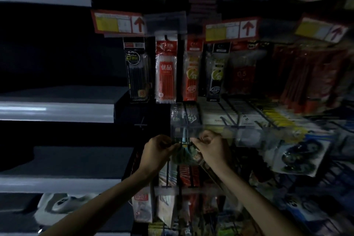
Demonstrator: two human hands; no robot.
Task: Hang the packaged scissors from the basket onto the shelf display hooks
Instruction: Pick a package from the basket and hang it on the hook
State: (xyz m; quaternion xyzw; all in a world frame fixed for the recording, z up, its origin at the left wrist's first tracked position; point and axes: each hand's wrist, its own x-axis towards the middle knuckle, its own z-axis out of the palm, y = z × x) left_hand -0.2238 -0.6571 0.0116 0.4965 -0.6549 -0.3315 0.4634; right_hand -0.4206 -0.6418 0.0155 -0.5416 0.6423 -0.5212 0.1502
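Now pinching pack (184,154) at its top edge with curled fingers of left hand (158,152) and right hand (211,149), equally near, long axis pointing down, just under clear strip (245,134); cannot tell where hook is.

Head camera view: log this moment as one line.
left hand: pinches packaged scissors | right hand: pinches it too | place: below hanging pen packs | hook: hidden | hung: cannot tell
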